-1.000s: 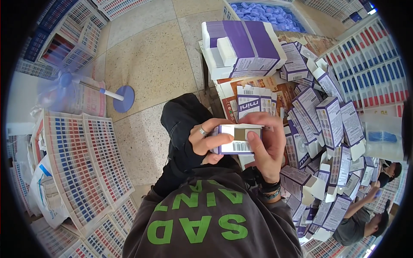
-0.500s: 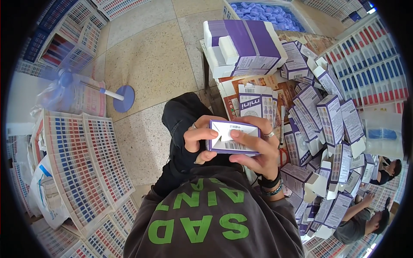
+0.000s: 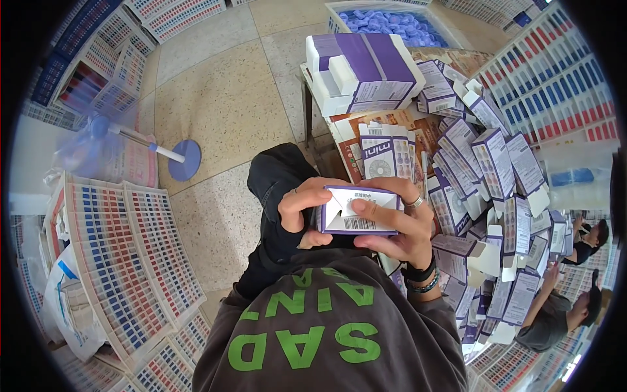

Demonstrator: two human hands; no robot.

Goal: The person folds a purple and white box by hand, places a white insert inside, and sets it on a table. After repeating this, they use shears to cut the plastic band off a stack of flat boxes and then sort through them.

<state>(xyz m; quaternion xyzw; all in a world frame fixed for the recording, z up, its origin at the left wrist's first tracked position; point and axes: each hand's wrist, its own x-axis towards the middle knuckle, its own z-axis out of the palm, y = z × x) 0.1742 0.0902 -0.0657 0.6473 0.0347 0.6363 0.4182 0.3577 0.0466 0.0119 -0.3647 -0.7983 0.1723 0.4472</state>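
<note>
Between my two hands sits a small purple and white cardboard box [image 3: 369, 223], its flapped white end facing up. My left hand [image 3: 299, 212] grips the box's left side, with the forefinger on its upper corner. My right hand [image 3: 403, 228] holds the right side, and its thumb presses on the folded end flaps. Just beyond the box, flat printed cartons [image 3: 385, 153] lie stacked on the table. To the right of my right hand spreads a heap of purple and white boxes [image 3: 493, 163], several with end flaps sticking out.
A purple and white bundle of flat cartons [image 3: 366, 68] stands at the table's far end. Behind it is a crate [image 3: 336, 23] of blue plastic pieces. Trays of red and blue items [image 3: 130, 255] stand at left, near a blue-based stand [image 3: 185, 161]. Two people [image 3: 555, 320] sit at far right.
My view has shifted slightly. The box has tilted a little, so its white end shows more fully under my right thumb. Both hands keep their hold.
</note>
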